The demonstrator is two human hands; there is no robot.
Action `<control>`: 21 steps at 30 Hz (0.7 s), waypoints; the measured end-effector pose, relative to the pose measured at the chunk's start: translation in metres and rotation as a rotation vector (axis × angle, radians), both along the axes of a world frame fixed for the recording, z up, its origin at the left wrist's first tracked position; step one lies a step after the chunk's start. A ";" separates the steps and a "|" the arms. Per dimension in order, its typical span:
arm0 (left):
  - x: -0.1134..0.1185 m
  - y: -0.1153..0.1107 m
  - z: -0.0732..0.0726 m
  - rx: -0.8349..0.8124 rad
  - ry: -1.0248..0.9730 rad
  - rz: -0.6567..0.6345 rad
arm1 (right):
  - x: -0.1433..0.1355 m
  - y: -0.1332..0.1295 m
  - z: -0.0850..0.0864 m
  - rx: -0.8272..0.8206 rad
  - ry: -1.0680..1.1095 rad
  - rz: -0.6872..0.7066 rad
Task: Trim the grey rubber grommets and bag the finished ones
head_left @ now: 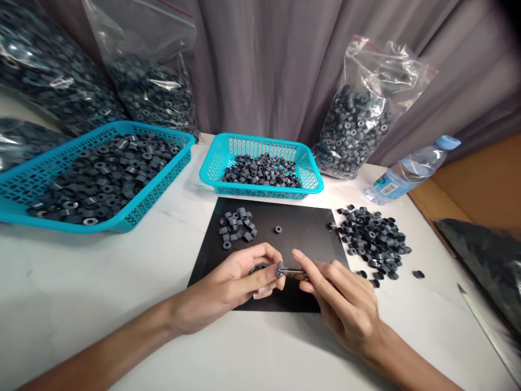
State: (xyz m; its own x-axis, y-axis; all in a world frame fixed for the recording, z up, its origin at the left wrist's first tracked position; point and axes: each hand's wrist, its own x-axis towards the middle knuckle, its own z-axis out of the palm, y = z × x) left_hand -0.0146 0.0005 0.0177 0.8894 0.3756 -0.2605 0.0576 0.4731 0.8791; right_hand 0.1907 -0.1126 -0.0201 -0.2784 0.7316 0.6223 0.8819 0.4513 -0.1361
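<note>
Over the black mat (301, 233), my left hand (232, 285) pinches a small dark grey cylindrical ring (280, 269) between thumb and fingertips. More grey rings (258, 267) show in the curl of its fingers. My right hand (350, 301) is closed on a thin metal tool (292, 273), whose tip meets the pinched ring. Whether it is a blade or tweezers I cannot tell, since my fingers hide most of it. A loose pile of rings (236, 222) lies on the mat's upper left, and a single ring (278, 229) lies just beyond my hands.
A large blue basket (122, 220) of rings stands left, a smaller blue basket (260, 190) behind the mat. Another heap of rings (374, 239) lies right, near a water bottle (411, 171). Clear bags of rings (354, 125) lean against the grey curtain (260, 65).
</note>
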 end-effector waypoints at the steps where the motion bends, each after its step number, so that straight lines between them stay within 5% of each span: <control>1: 0.000 0.000 0.000 0.002 0.000 0.001 | 0.000 0.000 0.000 0.000 0.001 0.003; 21: 0.001 -0.004 -0.002 0.029 -0.006 0.037 | 0.000 -0.004 0.003 0.014 -0.017 -0.025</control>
State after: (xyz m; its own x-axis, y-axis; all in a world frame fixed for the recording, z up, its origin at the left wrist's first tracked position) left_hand -0.0138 -0.0030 0.0159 0.8763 0.4154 -0.2438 0.0358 0.4487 0.8930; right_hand 0.1909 -0.1161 -0.0166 -0.2703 0.7295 0.6283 0.8951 0.4308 -0.1150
